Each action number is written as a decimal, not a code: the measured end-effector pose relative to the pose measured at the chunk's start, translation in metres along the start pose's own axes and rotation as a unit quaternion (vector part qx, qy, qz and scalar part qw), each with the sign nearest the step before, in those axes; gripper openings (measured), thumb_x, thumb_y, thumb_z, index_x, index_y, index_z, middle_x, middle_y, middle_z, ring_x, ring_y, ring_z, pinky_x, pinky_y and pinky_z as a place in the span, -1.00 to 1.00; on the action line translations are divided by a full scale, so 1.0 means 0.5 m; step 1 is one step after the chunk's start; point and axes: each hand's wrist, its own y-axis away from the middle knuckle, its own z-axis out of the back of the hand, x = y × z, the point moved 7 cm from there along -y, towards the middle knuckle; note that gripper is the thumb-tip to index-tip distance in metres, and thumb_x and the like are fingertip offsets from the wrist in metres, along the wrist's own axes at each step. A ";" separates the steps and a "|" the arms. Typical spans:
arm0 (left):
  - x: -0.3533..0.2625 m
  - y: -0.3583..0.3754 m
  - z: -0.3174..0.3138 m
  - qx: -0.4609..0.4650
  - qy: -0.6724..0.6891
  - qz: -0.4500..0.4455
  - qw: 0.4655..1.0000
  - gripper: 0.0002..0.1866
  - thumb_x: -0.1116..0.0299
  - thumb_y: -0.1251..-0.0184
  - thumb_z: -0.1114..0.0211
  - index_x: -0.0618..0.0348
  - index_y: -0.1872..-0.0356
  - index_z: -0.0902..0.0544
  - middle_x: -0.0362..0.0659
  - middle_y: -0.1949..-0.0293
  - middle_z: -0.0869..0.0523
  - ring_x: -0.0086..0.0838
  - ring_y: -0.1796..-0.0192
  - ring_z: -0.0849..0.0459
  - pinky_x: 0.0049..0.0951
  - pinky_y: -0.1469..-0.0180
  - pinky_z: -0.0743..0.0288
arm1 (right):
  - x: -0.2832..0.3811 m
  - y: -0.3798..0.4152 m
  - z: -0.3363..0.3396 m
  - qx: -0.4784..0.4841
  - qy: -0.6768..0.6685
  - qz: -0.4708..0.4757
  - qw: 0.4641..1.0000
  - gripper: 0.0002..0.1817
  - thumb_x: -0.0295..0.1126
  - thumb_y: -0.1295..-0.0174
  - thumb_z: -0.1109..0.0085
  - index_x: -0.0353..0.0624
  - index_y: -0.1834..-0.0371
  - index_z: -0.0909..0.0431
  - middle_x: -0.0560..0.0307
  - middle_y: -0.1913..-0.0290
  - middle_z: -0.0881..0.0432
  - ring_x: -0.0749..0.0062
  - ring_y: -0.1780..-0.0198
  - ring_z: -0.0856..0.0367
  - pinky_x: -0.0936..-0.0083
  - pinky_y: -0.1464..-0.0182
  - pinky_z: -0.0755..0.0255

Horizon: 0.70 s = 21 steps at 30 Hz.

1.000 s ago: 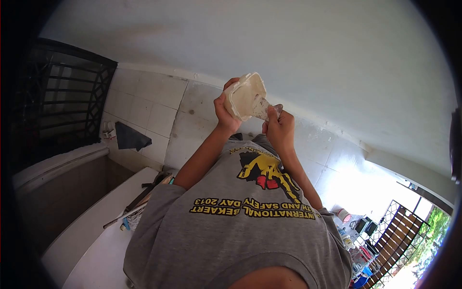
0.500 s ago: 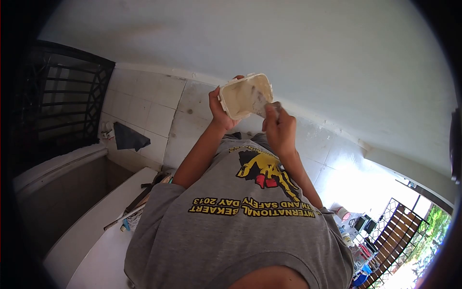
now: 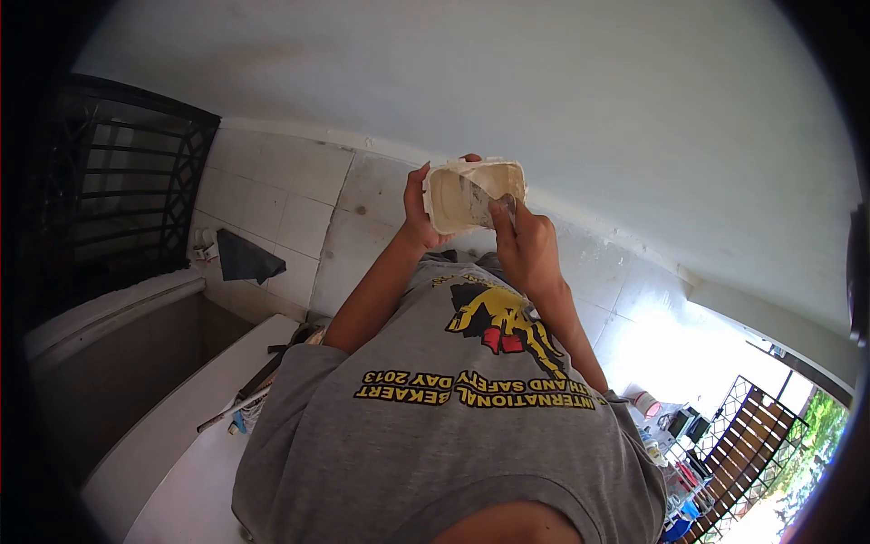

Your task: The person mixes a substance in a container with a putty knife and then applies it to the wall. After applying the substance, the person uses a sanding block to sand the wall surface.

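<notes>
My left hand is wrapped round the side of a cream plastic tub, its fingers reaching behind the rim. The tub is tilted so that its opening faces me, and pale paste coats the inside. In my right hand is a putty knife, whose wide, smeared blade lies inside the tub. My fist hides most of the knife's handle. Both hands are held out in front of my grey T-shirt.
A pale wall rises ahead, above a tiled floor. At left are a dark metal grille and a black sheet. Tools lie on a white ledge. Cluttered items stand near a slatted gate.
The tub has shifted slightly right and down and turned in my left hand. My right hand has moved with the putty knife, whose blade now sits at another angle inside the tub.
</notes>
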 end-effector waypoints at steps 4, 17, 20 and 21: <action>0.000 0.002 -0.006 -0.019 -0.012 -0.011 1.000 -0.14 -0.38 -0.33 0.12 0.05 -0.44 -0.37 -0.01 -0.33 -0.52 -0.16 -0.33 -0.57 -0.08 -0.25 -0.59 | 0.010 -0.001 0.022 -0.002 0.017 0.005 1.000 -0.74 -0.38 -0.46 -0.12 -0.36 0.36 -0.54 -0.19 0.72 -0.48 -0.17 0.66 -0.54 0.17 0.59 -0.37; -0.021 -0.007 -0.006 -0.035 -0.084 -0.066 0.994 -0.18 -0.31 -0.18 -0.01 0.01 -0.37 -0.36 0.00 -0.32 -0.49 -0.11 -0.36 -0.52 0.01 -0.30 -0.54 | -0.115 -0.015 0.049 -0.097 -0.163 -0.191 0.963 -0.64 -0.33 -0.52 -0.05 -0.32 0.45 -0.51 0.12 0.73 -0.47 0.48 0.72 -0.44 0.42 0.59 -0.33; -0.012 -0.011 0.003 -0.041 -0.085 -0.036 0.995 -0.18 -0.31 -0.20 -0.02 0.01 -0.38 -0.37 -0.01 -0.33 -0.48 -0.12 -0.35 -0.53 0.01 -0.30 -0.54 | -0.104 -0.024 0.053 -0.112 -0.086 -0.129 0.981 -0.66 -0.35 -0.52 -0.06 -0.32 0.45 -0.50 -0.02 0.72 -0.47 0.26 0.73 -0.45 0.36 0.58 -0.33; -0.013 -0.011 0.004 -0.042 -0.087 -0.025 0.995 -0.19 -0.31 -0.21 -0.03 0.02 -0.38 -0.37 -0.01 -0.33 -0.48 -0.12 -0.35 -0.53 0.01 -0.30 -0.54 | -0.103 -0.029 0.057 -0.105 -0.062 -0.108 0.987 -0.67 -0.36 -0.51 -0.06 -0.33 0.45 -0.49 -0.08 0.72 -0.47 0.16 0.73 -0.46 0.34 0.58 -0.33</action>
